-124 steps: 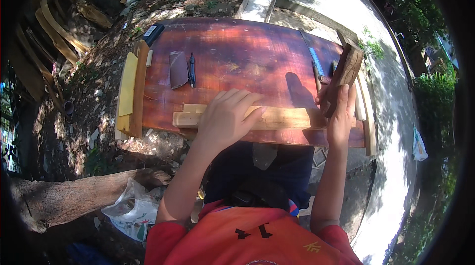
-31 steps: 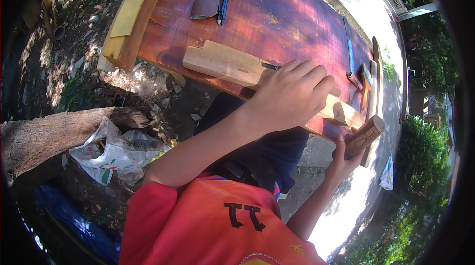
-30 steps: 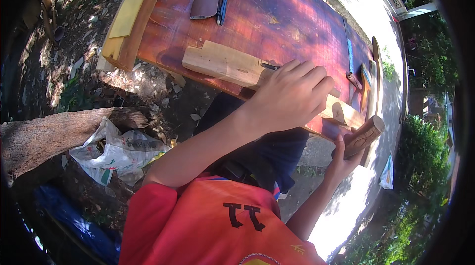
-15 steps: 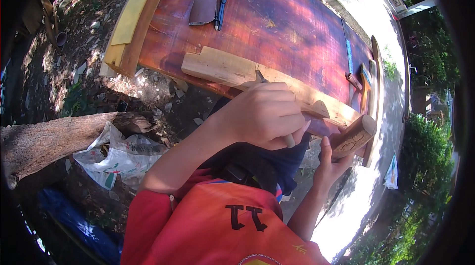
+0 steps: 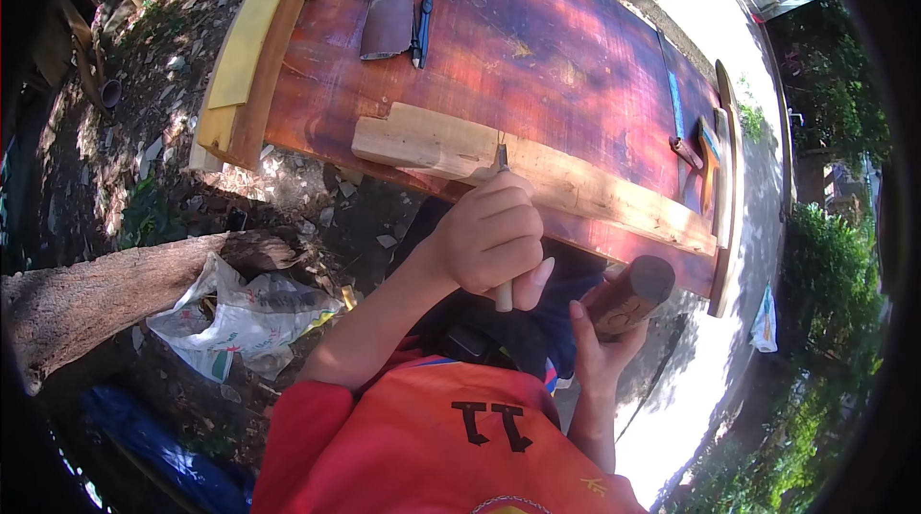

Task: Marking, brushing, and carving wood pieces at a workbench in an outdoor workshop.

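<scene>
My left hand (image 5: 491,238) is closed around a chisel (image 5: 502,226) whose metal tip touches the near edge of a long pale wood plank (image 5: 576,190). The plank lies along the near side of a reddish-brown worktable (image 5: 537,54). My right hand (image 5: 597,341) grips a round wooden mallet (image 5: 631,292), held below the table edge, just right of the chisel's handle end.
A folded sheet of sandpaper (image 5: 387,17) and a dark pen-like tool (image 5: 420,27) lie at the table's far left. A yellow board (image 5: 247,44) rests along its left edge. Blue-handled tools (image 5: 683,126) lie at the right end. A log (image 5: 115,289) and plastic bags (image 5: 245,308) sit on the ground.
My left hand went from lying flat on the plank to gripping the chisel against its near edge. My right hand lowered the mallet from beside the plank to below the table edge.
</scene>
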